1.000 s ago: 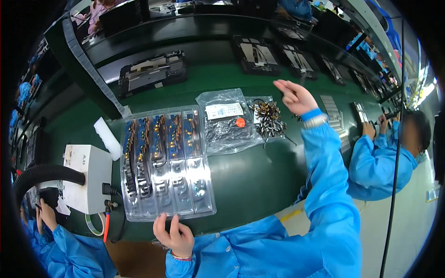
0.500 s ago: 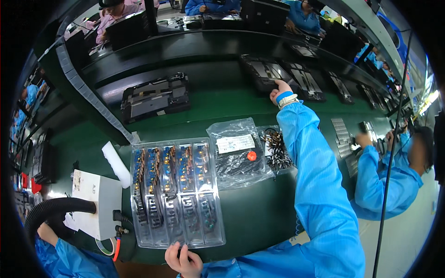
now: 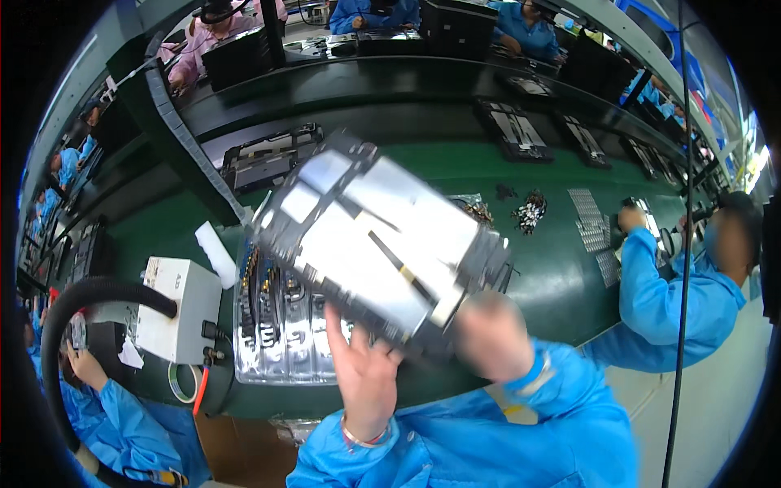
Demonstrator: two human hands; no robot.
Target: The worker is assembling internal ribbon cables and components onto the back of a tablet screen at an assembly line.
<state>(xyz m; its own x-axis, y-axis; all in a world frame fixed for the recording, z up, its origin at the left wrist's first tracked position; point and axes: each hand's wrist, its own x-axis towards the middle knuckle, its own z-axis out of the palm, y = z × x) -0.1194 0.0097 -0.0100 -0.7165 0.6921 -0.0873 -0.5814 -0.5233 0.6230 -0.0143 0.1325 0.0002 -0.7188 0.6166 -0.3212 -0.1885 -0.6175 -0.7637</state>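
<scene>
A flat black electronic device housing with silver panels (image 3: pixel 390 236) is raised and tilted above the bench, blurred by motion. My right hand (image 3: pixel 495 335), also blurred, is closed on its near right corner. My left hand (image 3: pixel 368 382) is at the near edge of the housing, palm up, with fingers stretched out and apart. Some of its fingertips meet or pass under that edge; whether they bear weight I cannot tell. Below the housing lies a clear plastic tray (image 3: pixel 285 376) with rows of small flex-cable parts, partly covered by the housing.
A white box (image 3: pixel 175 313) with a black hose (image 3: pixel 98 293) stands at left, beside a white foam roll (image 3: pixel 215 254). Similar housings (image 3: pixel 517 130) lie along the back. Small cables (image 3: pixel 530 213) are heaped at right. Co-workers sit at right (image 3: pixel 683 285) and left (image 3: pixel 122 415).
My right hand has drawn a housing from the back of the bench toward me and lifted it over the tray. My left hand has left the tray's front edge and risen to the housing.
</scene>
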